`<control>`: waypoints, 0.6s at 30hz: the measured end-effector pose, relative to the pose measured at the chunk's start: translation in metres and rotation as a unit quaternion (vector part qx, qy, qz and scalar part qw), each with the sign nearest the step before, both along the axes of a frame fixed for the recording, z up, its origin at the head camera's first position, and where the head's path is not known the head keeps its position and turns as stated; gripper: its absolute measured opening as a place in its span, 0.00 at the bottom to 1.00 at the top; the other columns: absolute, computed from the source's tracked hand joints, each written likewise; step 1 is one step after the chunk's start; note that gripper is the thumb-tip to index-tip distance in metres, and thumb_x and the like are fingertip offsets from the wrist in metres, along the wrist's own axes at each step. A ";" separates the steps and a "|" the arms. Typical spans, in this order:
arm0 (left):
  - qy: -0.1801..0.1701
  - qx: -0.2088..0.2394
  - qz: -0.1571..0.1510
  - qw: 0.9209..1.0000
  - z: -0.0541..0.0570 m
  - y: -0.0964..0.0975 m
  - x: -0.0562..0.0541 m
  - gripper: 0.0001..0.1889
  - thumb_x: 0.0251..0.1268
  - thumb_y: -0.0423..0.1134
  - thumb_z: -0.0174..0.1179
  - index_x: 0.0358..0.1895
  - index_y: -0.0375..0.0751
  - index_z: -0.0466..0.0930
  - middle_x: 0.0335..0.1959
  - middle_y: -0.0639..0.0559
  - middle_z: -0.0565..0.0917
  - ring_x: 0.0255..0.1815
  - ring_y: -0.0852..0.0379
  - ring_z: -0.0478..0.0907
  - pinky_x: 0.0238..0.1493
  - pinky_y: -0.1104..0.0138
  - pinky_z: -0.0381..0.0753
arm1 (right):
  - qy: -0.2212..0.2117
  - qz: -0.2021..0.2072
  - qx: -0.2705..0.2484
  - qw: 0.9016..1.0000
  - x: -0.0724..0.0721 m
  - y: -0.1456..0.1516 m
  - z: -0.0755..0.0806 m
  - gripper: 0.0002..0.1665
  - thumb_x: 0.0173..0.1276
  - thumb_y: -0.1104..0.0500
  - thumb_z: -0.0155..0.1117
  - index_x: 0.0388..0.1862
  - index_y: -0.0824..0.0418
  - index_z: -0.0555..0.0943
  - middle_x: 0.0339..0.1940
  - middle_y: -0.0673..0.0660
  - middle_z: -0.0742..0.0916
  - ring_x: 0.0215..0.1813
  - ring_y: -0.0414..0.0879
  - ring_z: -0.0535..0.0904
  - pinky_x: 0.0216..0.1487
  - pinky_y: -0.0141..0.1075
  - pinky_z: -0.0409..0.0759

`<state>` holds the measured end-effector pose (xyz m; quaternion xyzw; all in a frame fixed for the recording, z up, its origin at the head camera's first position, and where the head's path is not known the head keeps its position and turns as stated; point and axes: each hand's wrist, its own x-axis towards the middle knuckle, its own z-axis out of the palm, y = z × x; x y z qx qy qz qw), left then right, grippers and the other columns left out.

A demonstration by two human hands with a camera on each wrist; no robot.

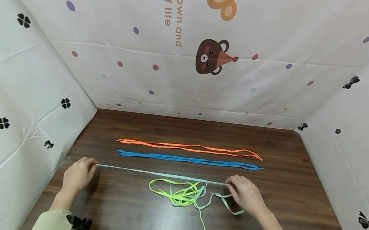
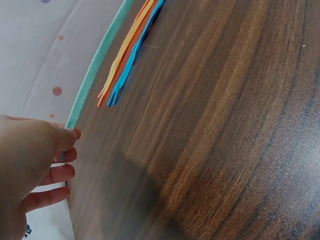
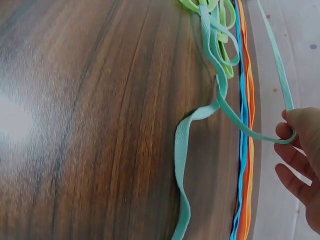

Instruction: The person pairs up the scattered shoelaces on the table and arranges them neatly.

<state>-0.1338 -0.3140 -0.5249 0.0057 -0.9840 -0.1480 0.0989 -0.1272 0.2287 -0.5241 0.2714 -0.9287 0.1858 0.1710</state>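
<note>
A mint-green flat shoelace [image 1: 162, 174] is stretched straight between both hands. My left hand [image 1: 79, 174] pinches its end between thumb and fingers, the tip poking out below them in the left wrist view. My right hand [image 1: 247, 193] pinches the same lace further along, where it bends back at the fingertips [image 3: 287, 131]. From there the slack mint lace [image 3: 182, 150] runs down to the table and into a tangle with a yellow-green shoelace [image 1: 182, 196]. One yellow-green end trails toward the front of the table.
Behind the stretched lace lie blue laces [image 1: 189, 160] in a straight bundle and orange laces [image 1: 187, 147] behind those, both running left to right on the brown wooden table [image 1: 122, 215]. White printed sheets [image 1: 161, 77] stand around the back and sides.
</note>
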 end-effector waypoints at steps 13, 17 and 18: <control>-0.015 0.004 0.021 1.000 -0.002 -0.001 -0.006 0.06 0.59 0.36 0.58 0.35 0.40 0.82 0.28 0.49 0.79 0.21 0.49 0.76 0.16 0.57 0.69 | -0.003 -0.043 0.029 0.999 -0.011 0.027 -0.005 0.08 0.53 0.63 0.70 0.31 0.54 0.81 0.28 0.46 0.82 0.28 0.38 0.73 0.25 0.32 0.71; -0.014 0.001 0.024 1.000 -0.004 0.001 -0.009 0.05 0.58 0.37 0.59 0.34 0.41 0.83 0.27 0.50 0.78 0.23 0.46 0.77 0.18 0.54 0.70 | 0.006 -0.048 0.026 0.998 -0.015 0.036 -0.006 0.08 0.52 0.64 0.70 0.31 0.56 0.80 0.29 0.47 0.82 0.29 0.40 0.75 0.25 0.34 0.72; -0.014 0.001 0.025 1.000 -0.005 0.001 -0.010 0.05 0.58 0.37 0.59 0.34 0.41 0.83 0.27 0.49 0.78 0.23 0.46 0.77 0.18 0.54 0.70 | 0.006 -0.050 0.026 0.998 -0.017 0.038 -0.007 0.08 0.52 0.65 0.70 0.31 0.56 0.80 0.29 0.47 0.82 0.30 0.41 0.76 0.25 0.34 0.72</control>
